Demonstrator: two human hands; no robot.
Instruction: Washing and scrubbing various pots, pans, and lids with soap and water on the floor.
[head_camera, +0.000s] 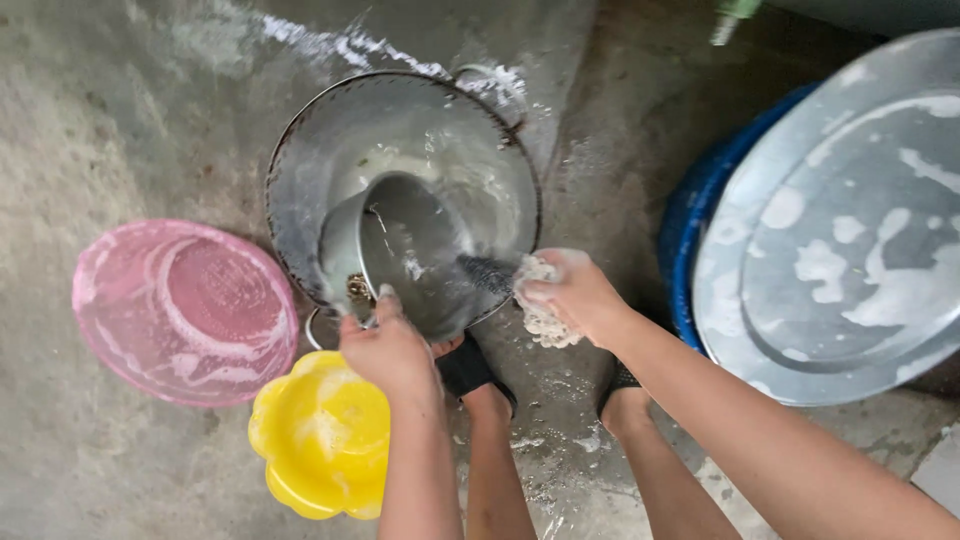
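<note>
The left hand (385, 345), at lower centre of the frame, grips the rim of a small steel pot (405, 250), tilting it on its side so its mouth faces the camera. The right hand (575, 295), just right of centre, is closed around a soapy white scrub pad (540, 300) held against the pot's edge. The pot lies inside a wide metal basin (300, 170) at upper centre. A pink plastic bowl (185, 310) sits at the left, a yellow bowl (320, 435) just below it. A large soapy metal lid (850, 220) covers a blue drum (700, 200) at the right, all on wet concrete floor (100, 100)
</note>
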